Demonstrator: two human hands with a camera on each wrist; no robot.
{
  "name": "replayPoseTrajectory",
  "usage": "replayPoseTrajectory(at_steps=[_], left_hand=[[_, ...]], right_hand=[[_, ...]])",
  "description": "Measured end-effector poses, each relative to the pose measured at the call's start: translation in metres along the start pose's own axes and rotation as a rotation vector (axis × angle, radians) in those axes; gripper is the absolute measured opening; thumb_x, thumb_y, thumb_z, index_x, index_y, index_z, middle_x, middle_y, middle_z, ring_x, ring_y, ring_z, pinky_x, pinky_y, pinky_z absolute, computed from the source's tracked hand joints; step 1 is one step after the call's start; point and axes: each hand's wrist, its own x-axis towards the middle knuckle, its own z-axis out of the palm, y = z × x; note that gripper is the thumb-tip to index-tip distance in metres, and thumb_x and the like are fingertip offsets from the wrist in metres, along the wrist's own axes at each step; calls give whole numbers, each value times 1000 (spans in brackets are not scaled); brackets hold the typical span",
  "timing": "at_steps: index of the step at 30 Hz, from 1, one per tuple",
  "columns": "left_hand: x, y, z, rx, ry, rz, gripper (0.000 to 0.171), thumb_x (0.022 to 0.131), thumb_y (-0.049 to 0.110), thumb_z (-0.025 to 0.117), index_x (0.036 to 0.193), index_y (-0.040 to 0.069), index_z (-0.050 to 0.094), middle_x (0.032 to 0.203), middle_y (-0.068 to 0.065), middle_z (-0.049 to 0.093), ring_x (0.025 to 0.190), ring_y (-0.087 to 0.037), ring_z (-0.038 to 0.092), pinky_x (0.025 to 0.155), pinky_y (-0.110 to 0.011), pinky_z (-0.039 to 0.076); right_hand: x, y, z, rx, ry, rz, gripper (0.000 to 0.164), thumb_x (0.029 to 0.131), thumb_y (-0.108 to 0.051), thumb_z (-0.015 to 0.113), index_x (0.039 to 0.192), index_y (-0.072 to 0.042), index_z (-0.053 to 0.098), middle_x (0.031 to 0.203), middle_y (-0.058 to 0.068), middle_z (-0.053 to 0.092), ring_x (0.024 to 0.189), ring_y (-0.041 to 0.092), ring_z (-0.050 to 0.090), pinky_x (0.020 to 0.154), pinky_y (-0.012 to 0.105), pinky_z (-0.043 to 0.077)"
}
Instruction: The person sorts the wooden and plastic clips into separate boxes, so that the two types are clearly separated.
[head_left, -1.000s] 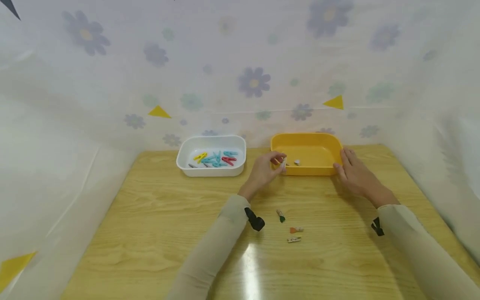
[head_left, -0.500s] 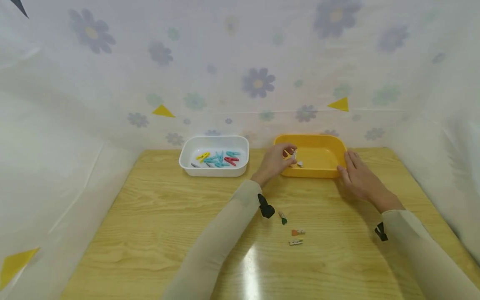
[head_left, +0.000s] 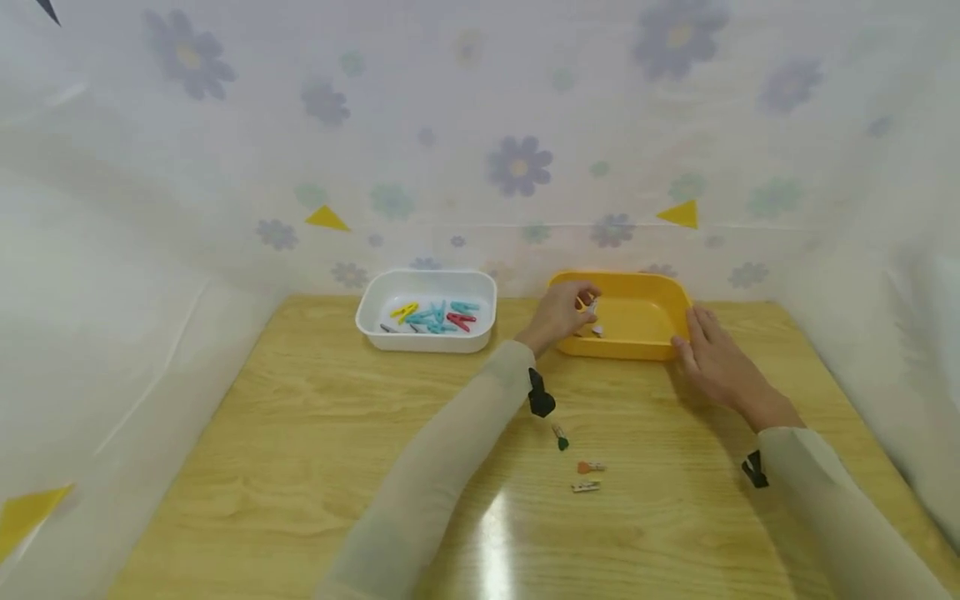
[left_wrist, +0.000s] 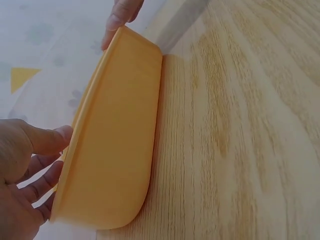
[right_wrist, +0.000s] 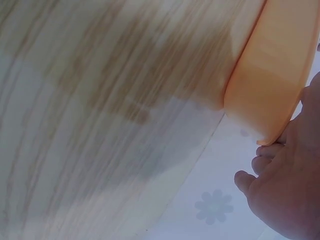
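Observation:
In the head view, a yellow tray point(head_left: 626, 347) stands at the back right of the table. My left hand point(head_left: 558, 315) reaches over its left end and pinches a small white clothespin point(head_left: 592, 307) between thumb and fingers. A small white-topped piece point(head_left: 597, 331) lies inside the tray under those fingertips. My right hand point(head_left: 722, 358) holds the tray's right end, its thumb at the front corner and its fingers along the side. The left wrist view shows the left hand point(left_wrist: 25, 170) close at the tray's rim point(left_wrist: 80, 125); the clothespin is hidden there.
A white tray point(head_left: 426, 342) with several coloured plastic clothespins stands left of the yellow one. Nearer on the table lie small wooden clothespins: one with a green end point(head_left: 561, 438), one with an orange end point(head_left: 591, 467) and a pale one point(head_left: 586, 486). A flowered curtain point(head_left: 450, 125) borders the table.
My left hand has moved right, carrying the pinched clothespin from the yellow tray's front left rim to above its inside. The right hand stays on the tray's right end.

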Motion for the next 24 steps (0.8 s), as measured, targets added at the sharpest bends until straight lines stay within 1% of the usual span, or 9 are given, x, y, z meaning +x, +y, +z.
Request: replayPoseTrajectory(at_steps=[3, 9, 11, 15, 19, 24], left_hand=[[4, -5, 2, 18, 10, -11, 39, 94, 12, 77, 132, 9, 68, 111, -1, 69, 97, -15, 62, 83, -23, 51], [9, -7, 5, 37, 1, 5, 40, 95, 14, 77, 134, 9, 67, 112, -2, 68, 97, -16, 62, 83, -27, 51], [10, -6, 7, 68, -8, -2, 40, 95, 15, 76, 134, 10, 67, 113, -1, 68, 98, -15, 62, 84, -27, 51], [12, -4, 12, 180, -15, -34, 41, 95, 19, 77, 135, 15, 67, 115, 3, 69, 100, -13, 63, 85, -26, 52], [14, -3, 17, 260, -1, -58, 42, 95, 24, 78, 135, 19, 67, 115, 7, 70, 100, -11, 65, 82, -27, 53], [17, -2, 22, 289, 12, -68, 42, 94, 28, 78, 134, 22, 68, 113, 9, 70, 99, -10, 65, 78, -26, 54]], right_hand=[[1, -1, 0, -4, 2, 3, 72, 114, -38, 22, 156, 16, -1, 164, 37, -6, 151, 55, -3, 121, 63, 2], [3, 1, 3, -11, 12, 14, 72, 114, -38, 20, 156, 16, -2, 164, 36, -8, 151, 54, -3, 122, 61, 1], [3, 2, 5, -6, 14, 15, 73, 114, -39, 21, 156, 15, -2, 164, 36, -7, 151, 54, -3, 122, 61, 1], [2, 0, 6, 3, 6, 19, 73, 114, -40, 21, 157, 14, -3, 164, 36, -6, 151, 53, -4, 122, 62, 2], [1, -3, 4, -1, 4, 17, 73, 114, -39, 21, 157, 15, -3, 164, 36, -6, 151, 53, -3, 122, 61, 2], [-1, -3, 1, -9, 14, 18, 71, 114, -38, 21, 156, 15, -2, 164, 36, -5, 152, 52, -2, 122, 61, 3]])
